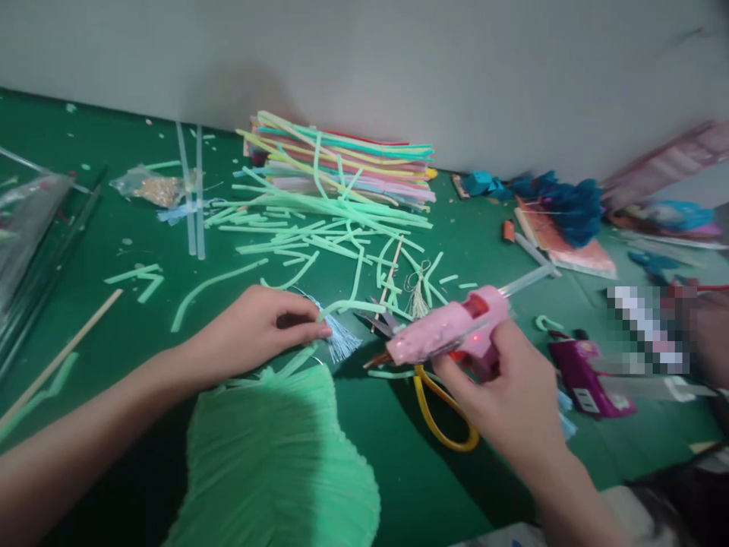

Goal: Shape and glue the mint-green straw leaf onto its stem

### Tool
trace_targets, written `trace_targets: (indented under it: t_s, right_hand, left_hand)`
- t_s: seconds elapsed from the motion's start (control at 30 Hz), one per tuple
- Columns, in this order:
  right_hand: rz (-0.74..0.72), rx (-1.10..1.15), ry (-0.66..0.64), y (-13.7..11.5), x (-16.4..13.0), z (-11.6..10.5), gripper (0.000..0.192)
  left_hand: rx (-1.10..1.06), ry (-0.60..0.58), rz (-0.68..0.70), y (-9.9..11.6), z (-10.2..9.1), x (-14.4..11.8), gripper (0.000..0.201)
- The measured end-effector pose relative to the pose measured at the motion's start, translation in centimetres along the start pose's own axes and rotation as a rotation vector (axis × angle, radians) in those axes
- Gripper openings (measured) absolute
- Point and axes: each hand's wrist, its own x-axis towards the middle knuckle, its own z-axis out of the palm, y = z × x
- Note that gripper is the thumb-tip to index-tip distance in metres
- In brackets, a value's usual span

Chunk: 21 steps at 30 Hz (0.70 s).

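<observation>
My right hand (506, 387) is closed around a pink hot glue gun (449, 330), its nozzle pointing left and a clear glue stick (527, 279) in its back. My left hand (279, 323) pinches a pale green pipe cleaner (353, 305) whose free end curves right, toward the nozzle. Just past those fingertips lies a light blue tassel (342, 339). Below my left hand is a large, leaf-shaped green piece (279, 463) made of rows of pipe cleaners. Yellow-handled scissors (421, 387) lie under the glue gun, partly covered by it.
Cut green pipe cleaners (319, 235) are scattered ahead, before a multicoloured pile (353, 163) against the wall. Two clear glue sticks (199, 197) lie left of them. A wooden stick (62, 357) is at far left. To the right are blue petals (569, 201) and a purple packet (581, 372).
</observation>
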Motion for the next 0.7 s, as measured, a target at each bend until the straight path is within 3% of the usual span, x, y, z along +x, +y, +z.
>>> trace_targets:
  t_s: [0.13, 0.27, 0.7]
  right_hand:
    - [-0.193, -0.079, 0.028, -0.7, -1.3, 1.4, 0.023]
    - [-0.3, -0.119, 0.102, -1.1, -1.9, 2.7, 0.017]
    - [-0.345, -0.156, 0.096, -1.2, -1.3, 3.6, 0.016]
  left_hand:
    - [0.002, -0.001, 0.051, 0.0, 0.3, 0.4, 0.03]
    - [-0.022, 0.028, 0.01, 0.0, 0.5, 0.4, 0.03]
    - [-0.234, 0.057, -0.065, -1.0, 0.3, 0.2, 0.024]
